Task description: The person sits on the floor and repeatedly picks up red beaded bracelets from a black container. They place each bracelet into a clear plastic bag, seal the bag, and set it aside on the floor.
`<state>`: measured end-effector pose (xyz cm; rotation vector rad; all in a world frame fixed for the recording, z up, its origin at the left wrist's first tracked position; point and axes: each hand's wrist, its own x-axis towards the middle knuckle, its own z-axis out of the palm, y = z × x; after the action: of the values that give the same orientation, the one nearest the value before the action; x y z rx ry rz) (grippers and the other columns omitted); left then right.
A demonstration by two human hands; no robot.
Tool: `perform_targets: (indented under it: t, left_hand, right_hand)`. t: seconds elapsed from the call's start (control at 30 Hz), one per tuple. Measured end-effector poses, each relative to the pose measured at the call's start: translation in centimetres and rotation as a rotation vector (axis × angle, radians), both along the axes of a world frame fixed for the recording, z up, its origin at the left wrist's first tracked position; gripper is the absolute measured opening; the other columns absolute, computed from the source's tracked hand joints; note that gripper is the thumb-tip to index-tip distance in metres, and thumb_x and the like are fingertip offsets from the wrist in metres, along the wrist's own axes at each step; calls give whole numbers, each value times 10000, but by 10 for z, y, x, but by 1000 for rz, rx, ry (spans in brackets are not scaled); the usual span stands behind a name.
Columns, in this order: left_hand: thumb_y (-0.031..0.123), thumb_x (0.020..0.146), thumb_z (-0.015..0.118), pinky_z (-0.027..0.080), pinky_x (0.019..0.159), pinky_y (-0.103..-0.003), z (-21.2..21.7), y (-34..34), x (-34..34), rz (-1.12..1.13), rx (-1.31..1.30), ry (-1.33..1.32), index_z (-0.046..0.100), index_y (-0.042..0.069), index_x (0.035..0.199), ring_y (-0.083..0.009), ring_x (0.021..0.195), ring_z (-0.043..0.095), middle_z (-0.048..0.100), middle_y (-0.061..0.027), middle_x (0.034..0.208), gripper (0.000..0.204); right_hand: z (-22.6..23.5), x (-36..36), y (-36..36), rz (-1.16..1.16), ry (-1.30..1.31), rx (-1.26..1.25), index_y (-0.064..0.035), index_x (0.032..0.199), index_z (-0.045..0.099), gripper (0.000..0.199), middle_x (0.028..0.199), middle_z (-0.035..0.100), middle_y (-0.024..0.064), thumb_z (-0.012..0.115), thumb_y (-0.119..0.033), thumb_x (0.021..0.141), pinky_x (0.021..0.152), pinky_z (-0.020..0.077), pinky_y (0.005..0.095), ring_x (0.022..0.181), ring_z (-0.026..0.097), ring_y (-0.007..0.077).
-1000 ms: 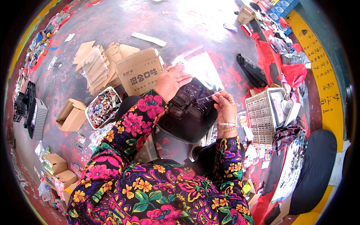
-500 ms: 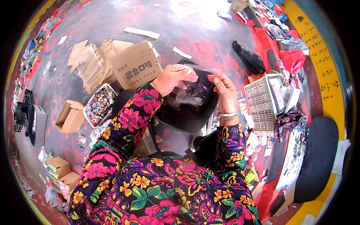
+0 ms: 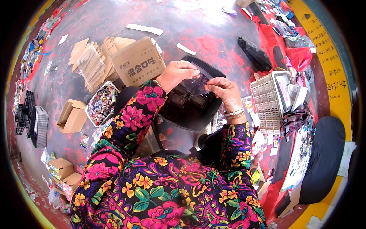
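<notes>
My left hand [image 3: 177,76] pinches the upper left edge of a small clear plastic bag [image 3: 198,84]. At the bag's other side my right hand [image 3: 225,93] has thumb and forefinger closed on its edge. The bag hangs stretched between the two hands. Below it stands a large black container or bag [image 3: 179,121] with dark, shiny packets [image 3: 199,101] inside. What those packets hold is too dark to make out.
A printed cardboard box [image 3: 138,63] and flattened cartons [image 3: 90,63] lie ahead on the left. Beside them are a white basket of small colourful items [image 3: 102,103] and an open carton [image 3: 72,116]. A white plastic crate [image 3: 266,103] stands at my right, near a black bag [image 3: 254,53].
Both hands have come closer together and my right hand has turned inward. The clear bag has dropped lower between them, and more of the dark packets shows.
</notes>
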<state>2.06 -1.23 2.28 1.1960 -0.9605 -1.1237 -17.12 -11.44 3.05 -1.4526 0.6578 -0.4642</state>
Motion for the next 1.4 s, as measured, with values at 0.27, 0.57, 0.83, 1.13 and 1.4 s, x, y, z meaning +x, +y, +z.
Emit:
perform_targets:
  t: [0.27, 0.57, 0.83, 1.13, 1.4]
  left_hand:
    - [124, 856, 589, 468, 794, -236, -1, 0, -9, -118, 99, -155, 639, -36, 960, -120, 856, 605, 660, -85, 913, 197]
    - [153, 851, 599, 461, 647, -221, -5, -1, -9, -92, 74, -236, 635, 7, 935, -71, 715, 542, 615, -11, 830, 172]
    - [151, 848, 600, 460, 597, -216, 2, 3, -10, -104, 128, -270, 637, 14, 912, -71, 699, 540, 616, -14, 826, 156]
    - [159, 854, 593, 469, 627, -217, 2, 4, -11, -116, 105, -235, 644, -5, 900, -82, 720, 568, 639, -33, 828, 178]
    - [161, 836, 609, 471, 610, -227, -5, 1, -9, -104, 129, -310, 664, 9, 893, -77, 707, 571, 660, -33, 823, 171]
  right_hand:
    - [-19, 4, -1, 47, 13, -103, 19, 832, 658, 74, 754, 644, 16, 641, -31, 780, 650, 459, 193, 711, 577, 64]
    - [-20, 3, -5, -13, 7, -90, 9, 761, 649, 18, 712, 639, 19, 649, -9, 757, 619, 459, 199, 650, 564, 65]
    - [-14, 3, 1, -46, 10, -164, -25, 694, 607, 92, 651, 574, -36, 693, -14, 723, 563, 409, 191, 601, 488, 41]
    - [-14, 6, 9, 43, -19, -134, -26, 719, 610, 82, 686, 580, -28, 684, -35, 753, 581, 406, 185, 637, 499, 39]
    - [-20, 8, 7, 15, -103, -112, 2, 820, 659, 41, 722, 617, 3, 640, -17, 788, 638, 439, 194, 689, 550, 61]
